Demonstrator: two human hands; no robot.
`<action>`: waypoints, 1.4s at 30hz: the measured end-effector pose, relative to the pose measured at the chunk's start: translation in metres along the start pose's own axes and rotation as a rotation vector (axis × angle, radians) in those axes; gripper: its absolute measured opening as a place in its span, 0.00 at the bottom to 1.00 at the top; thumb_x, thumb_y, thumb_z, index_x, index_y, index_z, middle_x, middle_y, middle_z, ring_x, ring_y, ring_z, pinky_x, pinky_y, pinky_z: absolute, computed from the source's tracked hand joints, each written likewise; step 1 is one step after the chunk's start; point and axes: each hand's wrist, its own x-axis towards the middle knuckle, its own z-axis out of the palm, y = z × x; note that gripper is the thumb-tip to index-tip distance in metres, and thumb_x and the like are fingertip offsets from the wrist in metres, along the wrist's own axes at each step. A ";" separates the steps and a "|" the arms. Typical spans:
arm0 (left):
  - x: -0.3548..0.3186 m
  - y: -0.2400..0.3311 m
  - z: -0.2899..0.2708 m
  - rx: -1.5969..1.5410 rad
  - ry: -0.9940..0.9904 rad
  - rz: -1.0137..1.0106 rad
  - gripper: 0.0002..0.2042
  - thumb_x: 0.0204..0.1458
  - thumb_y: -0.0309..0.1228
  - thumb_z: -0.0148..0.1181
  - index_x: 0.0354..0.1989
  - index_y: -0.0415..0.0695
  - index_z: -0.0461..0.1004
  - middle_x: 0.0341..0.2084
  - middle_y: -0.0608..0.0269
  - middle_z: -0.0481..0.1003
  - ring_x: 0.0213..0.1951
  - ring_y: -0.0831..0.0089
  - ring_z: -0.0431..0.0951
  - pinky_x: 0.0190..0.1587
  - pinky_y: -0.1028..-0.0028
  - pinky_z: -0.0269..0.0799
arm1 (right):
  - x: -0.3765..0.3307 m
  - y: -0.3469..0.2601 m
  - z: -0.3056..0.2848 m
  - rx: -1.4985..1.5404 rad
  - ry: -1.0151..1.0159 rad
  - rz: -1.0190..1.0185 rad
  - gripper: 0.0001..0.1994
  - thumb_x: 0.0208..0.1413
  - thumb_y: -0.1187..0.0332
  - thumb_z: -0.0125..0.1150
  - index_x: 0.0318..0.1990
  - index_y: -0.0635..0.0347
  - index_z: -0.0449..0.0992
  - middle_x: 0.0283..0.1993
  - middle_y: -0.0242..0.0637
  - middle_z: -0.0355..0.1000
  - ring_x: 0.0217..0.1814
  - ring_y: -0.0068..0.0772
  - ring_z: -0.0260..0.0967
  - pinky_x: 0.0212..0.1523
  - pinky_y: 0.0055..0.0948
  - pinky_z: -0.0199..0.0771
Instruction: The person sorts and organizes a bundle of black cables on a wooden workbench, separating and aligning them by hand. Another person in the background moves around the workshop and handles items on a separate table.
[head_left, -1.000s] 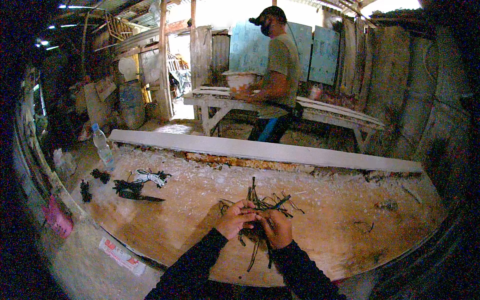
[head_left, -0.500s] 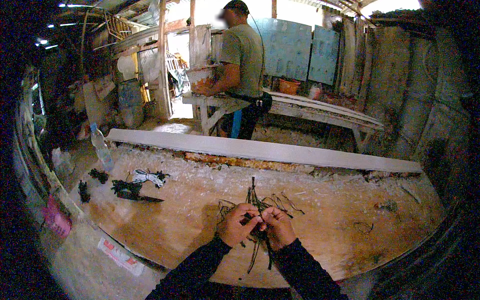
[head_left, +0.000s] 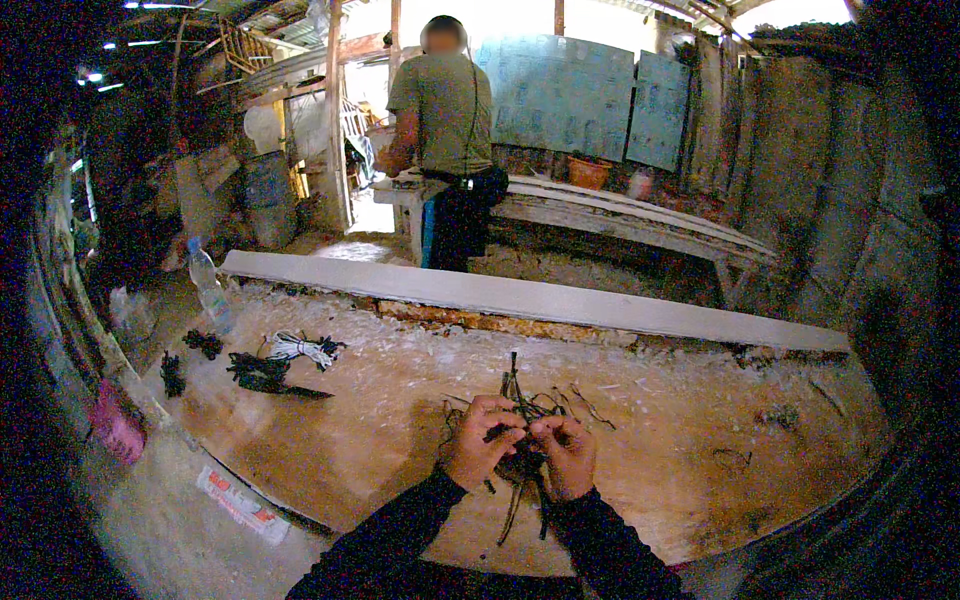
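Observation:
Over the front middle of a wooden board table (head_left: pixel 640 490), my two hands work close together on a tangle of thin dark cords (head_left: pixel 514 378). My left hand (head_left: pixel 480 445) is closed, thumb and fingers pinching part of the cords. Almost touching it, my right hand (head_left: pixel 566 455) pinches cord with its fingertips too. Loose strands stick out above, below and to both sides of my hands. The exact spot where the fingers grip is too small to make out.
On the table's left lie a white cord bundle (head_left: pixel 303 347), dark bundles (head_left: pixel 258 368) and a clear bottle (head_left: pixel 207 284). A long pale beam (head_left: pixel 530 300) runs along the far edge. Behind it, a person (head_left: pixel 440 115) stands at a bench (head_left: pixel 630 215). A printed bag (head_left: pixel 243 505) lies front left.
The person behind has turned away from me and shifted left toward the bench. My hands have barely moved, still pinching the cords. The whole view has shifted slightly.

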 end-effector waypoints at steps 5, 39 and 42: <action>0.003 -0.003 0.000 -0.029 0.040 0.045 0.18 0.43 0.24 0.54 0.41 0.41 0.55 0.31 0.62 0.68 0.31 0.77 0.70 0.24 0.81 0.69 | -0.001 0.002 0.001 -0.196 -0.007 -0.133 0.04 0.42 0.77 0.57 0.29 0.65 0.71 0.29 0.33 0.68 0.32 0.22 0.65 0.34 0.19 0.64; -0.003 -0.031 0.008 0.271 0.105 0.126 0.08 0.40 0.22 0.54 0.30 0.40 0.66 0.28 0.61 0.69 0.32 0.72 0.70 0.36 0.76 0.65 | 0.006 -0.005 -0.006 0.303 -0.273 0.413 0.03 0.47 0.71 0.51 0.26 0.55 0.65 0.25 0.25 0.63 0.25 0.19 0.61 0.30 0.21 0.64; -0.004 -0.022 0.010 0.218 0.158 0.096 0.07 0.41 0.24 0.55 0.30 0.41 0.67 0.28 0.63 0.70 0.31 0.74 0.70 0.36 0.77 0.65 | 0.006 -0.007 -0.006 0.337 -0.264 0.440 0.03 0.47 0.71 0.51 0.26 0.55 0.65 0.24 0.25 0.63 0.24 0.18 0.62 0.30 0.20 0.66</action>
